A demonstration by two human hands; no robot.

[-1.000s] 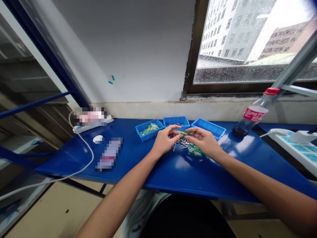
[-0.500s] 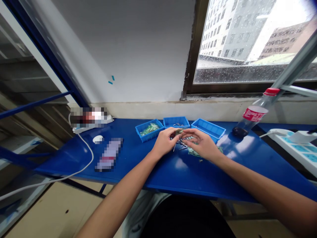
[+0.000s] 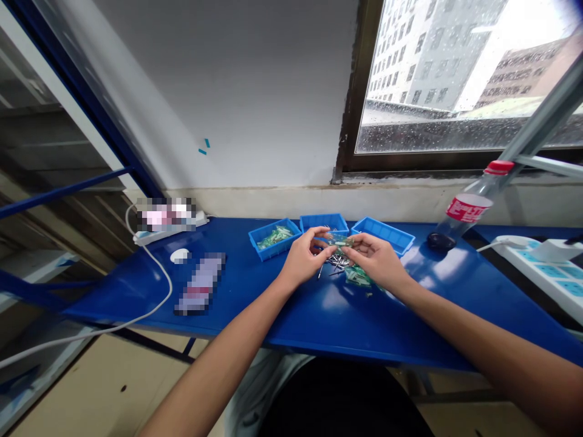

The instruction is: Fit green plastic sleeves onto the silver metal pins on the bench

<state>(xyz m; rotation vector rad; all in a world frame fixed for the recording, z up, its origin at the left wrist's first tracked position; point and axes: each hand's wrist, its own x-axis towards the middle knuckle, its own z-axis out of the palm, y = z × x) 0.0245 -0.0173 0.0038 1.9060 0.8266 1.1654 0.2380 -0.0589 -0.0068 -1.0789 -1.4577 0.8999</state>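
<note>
Between my two hands is a small clear-green plastic packet with a pale piece showing in it. My left hand pinches its left side, thumb below and fingers curved above. The right side is in the closed fingers of my right hand. Just below, on the table, lies a loose pile of thin metal pieces, like screws or pins. More green packets lie beside the pile, partly under my right hand. What exactly the packet contains is too small to make out.
Behind my hands stand a blue bin of green packets, a middle bin with metal pieces, and a right bin. A bottle, a dark mouse-like object and a power strip are right. A cable crosses the blue table left.
My hands have drawn slightly apart and the packet now shows stretched between them. My right hand has turned and shifted a little right, uncovering more of the metal pile and the green packets.
</note>
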